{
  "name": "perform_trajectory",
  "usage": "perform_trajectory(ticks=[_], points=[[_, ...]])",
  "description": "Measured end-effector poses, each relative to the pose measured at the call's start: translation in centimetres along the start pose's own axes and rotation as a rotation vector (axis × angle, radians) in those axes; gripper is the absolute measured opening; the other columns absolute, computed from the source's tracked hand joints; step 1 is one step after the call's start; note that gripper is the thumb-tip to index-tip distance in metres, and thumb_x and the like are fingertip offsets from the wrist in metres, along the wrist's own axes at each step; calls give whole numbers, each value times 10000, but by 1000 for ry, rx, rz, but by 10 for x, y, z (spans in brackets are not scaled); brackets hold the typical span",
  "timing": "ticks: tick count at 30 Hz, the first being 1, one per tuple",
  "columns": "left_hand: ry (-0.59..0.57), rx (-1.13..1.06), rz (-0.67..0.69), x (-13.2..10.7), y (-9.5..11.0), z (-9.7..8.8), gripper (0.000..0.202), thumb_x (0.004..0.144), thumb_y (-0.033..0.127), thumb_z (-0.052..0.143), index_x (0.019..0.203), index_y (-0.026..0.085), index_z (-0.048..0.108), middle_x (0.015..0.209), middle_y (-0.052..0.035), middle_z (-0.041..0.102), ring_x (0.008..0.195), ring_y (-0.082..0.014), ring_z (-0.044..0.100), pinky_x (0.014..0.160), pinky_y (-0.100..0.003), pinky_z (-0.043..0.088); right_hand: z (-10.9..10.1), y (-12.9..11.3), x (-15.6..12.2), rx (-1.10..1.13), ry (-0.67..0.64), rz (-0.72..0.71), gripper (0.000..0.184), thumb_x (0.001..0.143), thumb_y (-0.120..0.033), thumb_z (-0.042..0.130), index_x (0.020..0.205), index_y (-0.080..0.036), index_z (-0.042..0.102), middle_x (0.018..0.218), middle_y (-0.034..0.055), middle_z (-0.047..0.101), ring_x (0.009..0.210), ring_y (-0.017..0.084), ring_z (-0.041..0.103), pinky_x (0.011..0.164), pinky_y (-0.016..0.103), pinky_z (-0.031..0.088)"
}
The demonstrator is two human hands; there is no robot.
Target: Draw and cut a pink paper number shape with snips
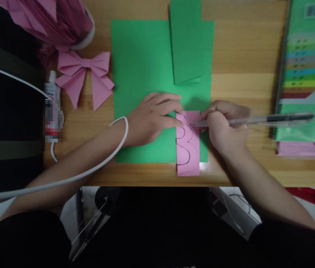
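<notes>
A narrow pink paper strip [188, 149] with black curved lines drawn on it lies on a large green sheet [143, 59] at the desk's near edge. My left hand [151, 117] rests flat on the green sheet, fingers stretched out, fingertips pressing the strip's upper left corner. My right hand [224, 124] is closed round a clear pen [260, 120], whose tip touches the strip near its top. The pen's barrel points away to the right.
A folded green strip [186, 41] lies on the sheet's far part. A pink paper bow [86, 76], a glue tube [52, 108] and folded pink paper [48, 20] sit left. A pack of coloured paper [308, 74] lies right. A white cable [90, 169] crosses my left forearm.
</notes>
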State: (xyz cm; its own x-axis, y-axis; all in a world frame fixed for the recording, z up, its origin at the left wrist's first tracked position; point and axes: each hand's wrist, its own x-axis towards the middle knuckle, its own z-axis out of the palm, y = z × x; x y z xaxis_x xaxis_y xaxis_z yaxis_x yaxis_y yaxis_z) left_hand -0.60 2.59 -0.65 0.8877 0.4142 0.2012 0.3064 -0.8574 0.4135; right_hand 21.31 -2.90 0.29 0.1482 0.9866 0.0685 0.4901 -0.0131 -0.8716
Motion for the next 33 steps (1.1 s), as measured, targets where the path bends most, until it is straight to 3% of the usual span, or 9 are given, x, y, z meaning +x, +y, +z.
perform_trajectory(ticks=[33], points=[[-17, -3, 4, 0, -1, -1, 480, 907, 47, 374, 1174, 280, 698, 1299, -47, 670, 1380, -277, 494, 1083, -486, 421, 0, 0, 0, 23, 0, -6, 235, 713, -145, 492, 511, -247, 552, 468, -15, 567, 443, 155, 521, 446, 295, 379]])
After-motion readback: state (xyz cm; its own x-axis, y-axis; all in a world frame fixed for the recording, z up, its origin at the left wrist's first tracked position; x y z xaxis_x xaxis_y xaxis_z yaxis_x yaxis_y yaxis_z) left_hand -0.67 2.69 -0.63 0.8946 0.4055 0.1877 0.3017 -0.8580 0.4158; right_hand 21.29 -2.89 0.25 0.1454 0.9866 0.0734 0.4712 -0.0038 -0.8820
